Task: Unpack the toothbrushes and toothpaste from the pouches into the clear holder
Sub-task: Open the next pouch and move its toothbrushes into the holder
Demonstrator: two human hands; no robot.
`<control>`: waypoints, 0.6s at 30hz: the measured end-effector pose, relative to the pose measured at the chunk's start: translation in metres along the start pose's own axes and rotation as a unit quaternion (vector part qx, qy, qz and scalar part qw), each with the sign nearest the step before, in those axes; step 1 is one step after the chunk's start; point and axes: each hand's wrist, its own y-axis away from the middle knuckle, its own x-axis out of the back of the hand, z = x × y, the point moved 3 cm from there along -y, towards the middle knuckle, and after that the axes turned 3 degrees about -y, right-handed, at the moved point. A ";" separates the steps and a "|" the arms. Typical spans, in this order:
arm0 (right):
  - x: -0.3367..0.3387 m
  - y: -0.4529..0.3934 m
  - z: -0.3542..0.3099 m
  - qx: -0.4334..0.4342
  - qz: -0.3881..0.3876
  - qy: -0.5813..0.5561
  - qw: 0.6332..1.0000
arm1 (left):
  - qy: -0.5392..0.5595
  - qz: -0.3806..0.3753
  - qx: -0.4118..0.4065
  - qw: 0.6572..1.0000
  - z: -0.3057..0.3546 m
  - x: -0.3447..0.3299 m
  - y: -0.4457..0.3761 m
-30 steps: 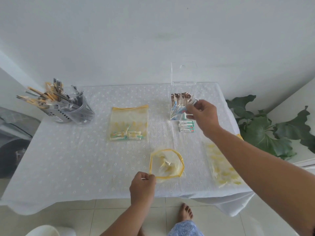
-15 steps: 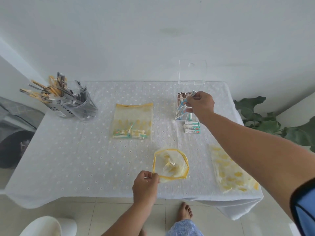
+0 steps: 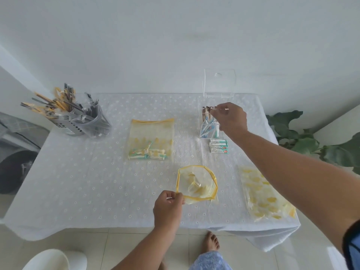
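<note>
Right hand (image 3: pixel 230 118) over the clear holder (image 3: pixel 209 126) at back right of the counter (image 3: pixel 87 172), fingers curled, pinching a wrapped toothbrush (image 3: pixel 209 109) at the holder's top edge. Holder already stocked with several wrapped toothbrushes, blue and white ends down. Clear hinged lid (image 3: pixel 219 82) upright behind it. Small stack of toothpaste tubes (image 3: pixel 219 146) flat on the cloth, just in front of the holder.

Left hand (image 3: pixel 168 207) at the near edge, pinching the yellow rim of an open pouch (image 3: pixel 196 183); mouth held wide, facing up, something pale inside, too blurred to name.

Second pouch (image 3: pixel 152 139) flat at centre, toothbrush and toothpaste packets visible through it. Third pouch (image 3: pixel 266 193), yellow-patterned, flat at near right, partly under the right forearm.

Grey perforated cup (image 3: pixel 85 123) of utensils at back left. Green plant (image 3: pixel 303 141) beyond the right edge. Bare foot (image 3: pixel 211 242) on floor tiles below.
</note>
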 end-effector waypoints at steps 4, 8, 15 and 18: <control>0.000 0.045 -0.003 0.126 -0.073 -0.020 0.989 | 0.013 -0.009 0.005 1.000 0.006 -0.002 -0.003; -0.019 0.106 0.021 0.153 -0.274 0.078 0.946 | 0.023 -0.020 0.004 1.000 0.010 -0.006 -0.002; -0.056 0.133 0.083 0.017 -0.332 0.297 0.895 | -0.014 -0.027 -0.001 1.000 0.009 -0.014 0.007; -0.066 0.136 0.089 -0.039 -0.265 0.308 0.913 | -0.026 -0.025 0.003 0.999 0.003 -0.014 0.010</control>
